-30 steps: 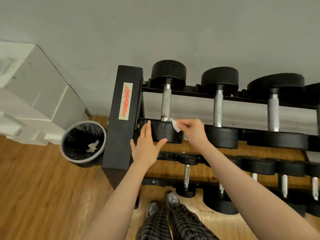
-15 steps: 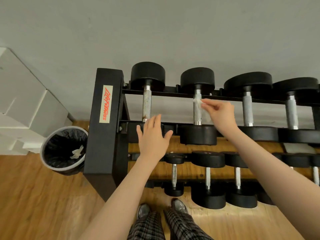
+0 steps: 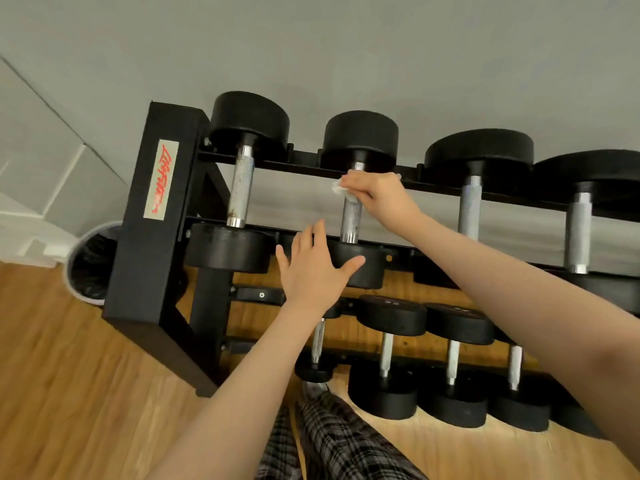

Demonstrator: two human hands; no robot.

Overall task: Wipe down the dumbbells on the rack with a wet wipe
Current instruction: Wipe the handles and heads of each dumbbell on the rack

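Head view only: right hand sat at centre frame, fingers curled round a white wet wipe and pressed it onto the top of the knurled handle of the second dumbbell on the upper shelf of the black rack. Left hand was just below it, fingers straight and spread, palm against that dumbbell's near head, holding nothing. First dumbbell lay to the left of it, untouched by either hand; whether it was clean could not be told, some dark specks showed near its lower handle. Two larger dumbbells stood at right of the upper shelf, and a lower row of smaller ones sat at lower centre and right. Judged progress: early, wipe was on the second handle only, with the rest of the upper shelf and all the lower row probably left. Lined bin stood at left edge beside the rack, on wood floor.
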